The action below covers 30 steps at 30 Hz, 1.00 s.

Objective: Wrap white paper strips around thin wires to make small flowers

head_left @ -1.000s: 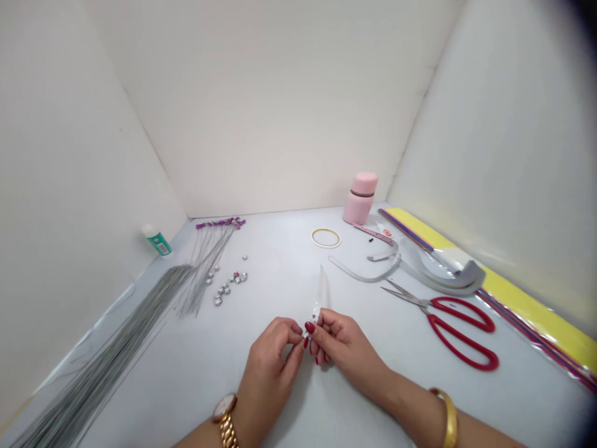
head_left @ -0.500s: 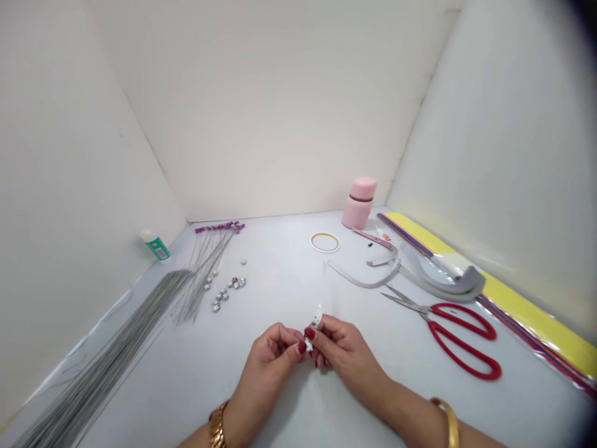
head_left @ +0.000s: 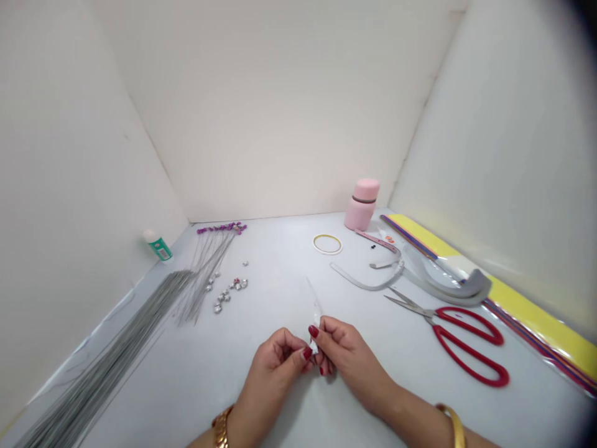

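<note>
In the head view, both hands are close together above the near middle part of the worktop, and between them is a thin whitish strip. The left hand pinches the folded lower end of this strip with its thumb and fingers; the right hand is also clamped on the strip, just beside, and the free end points toward the far edge. A gold band is on the left wrist, and a gold bangle is on the right forearm. To the left lie small silver pieces, a long bundle of grey wires which runs to the near left corner, and purple-tipped stems near the far left corner. The green and white glue stick is by the left edge. A ring of tape lies flat toward the far edge, and the pink bottle stands upright near the far right corner. The red-handled scissors lie with the blades slightly open at the right, near curved grey strips and a yellow packet along the right edge.
</note>
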### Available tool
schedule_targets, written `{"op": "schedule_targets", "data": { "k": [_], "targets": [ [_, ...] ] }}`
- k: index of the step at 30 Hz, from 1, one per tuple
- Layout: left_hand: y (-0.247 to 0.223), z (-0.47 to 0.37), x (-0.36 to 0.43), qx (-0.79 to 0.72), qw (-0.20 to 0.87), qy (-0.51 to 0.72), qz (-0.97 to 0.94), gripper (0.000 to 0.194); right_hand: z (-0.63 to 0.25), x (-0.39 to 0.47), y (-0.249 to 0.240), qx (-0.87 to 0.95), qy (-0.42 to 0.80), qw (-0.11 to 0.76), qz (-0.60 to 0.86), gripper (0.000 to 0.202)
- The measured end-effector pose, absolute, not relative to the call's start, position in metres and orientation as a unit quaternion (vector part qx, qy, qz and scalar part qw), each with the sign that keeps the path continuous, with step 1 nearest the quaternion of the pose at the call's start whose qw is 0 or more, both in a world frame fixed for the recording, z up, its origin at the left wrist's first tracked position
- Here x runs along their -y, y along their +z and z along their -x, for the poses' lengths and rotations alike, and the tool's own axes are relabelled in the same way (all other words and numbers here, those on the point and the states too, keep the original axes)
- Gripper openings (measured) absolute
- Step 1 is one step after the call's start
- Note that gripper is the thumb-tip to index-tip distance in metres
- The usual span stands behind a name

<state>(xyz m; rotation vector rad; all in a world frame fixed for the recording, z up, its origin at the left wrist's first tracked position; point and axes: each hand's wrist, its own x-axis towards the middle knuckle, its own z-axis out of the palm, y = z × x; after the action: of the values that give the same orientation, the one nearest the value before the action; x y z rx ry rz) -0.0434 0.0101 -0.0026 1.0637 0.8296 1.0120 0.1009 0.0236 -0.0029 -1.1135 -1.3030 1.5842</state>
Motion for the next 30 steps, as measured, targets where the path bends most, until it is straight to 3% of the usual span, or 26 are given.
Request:
{"op": "schedule_targets", "data": {
  "k": [8,15,19,30],
  "targets": [
    [-0.0034,0.0459,-0.0075,-0.468,0.564,0.446,-0.514,0.013,-0.1016,-0.023,-0.0027,0.537,0.628,0.364,0.429,0.028],
    [-0.0005,0.045,-0.0125,-0.446,0.625,0.451,-0.455,0.008,-0.1023,-0.0228,-0.0051,0.553,0.615,0.374,0.419,0.027],
    [-0.0004,0.0463,-0.0138,-0.441,0.649,0.463,-0.412,0.015,-0.1032,-0.024,-0.0048,0.546,0.628,0.368,0.416,0.027],
    [0.0029,0.0458,-0.0108,-0.473,0.594,0.428,-0.49,0.015,-0.1027,-0.0238,-0.0033,0.548,0.622,0.366,0.423,0.031]
  ]
}}
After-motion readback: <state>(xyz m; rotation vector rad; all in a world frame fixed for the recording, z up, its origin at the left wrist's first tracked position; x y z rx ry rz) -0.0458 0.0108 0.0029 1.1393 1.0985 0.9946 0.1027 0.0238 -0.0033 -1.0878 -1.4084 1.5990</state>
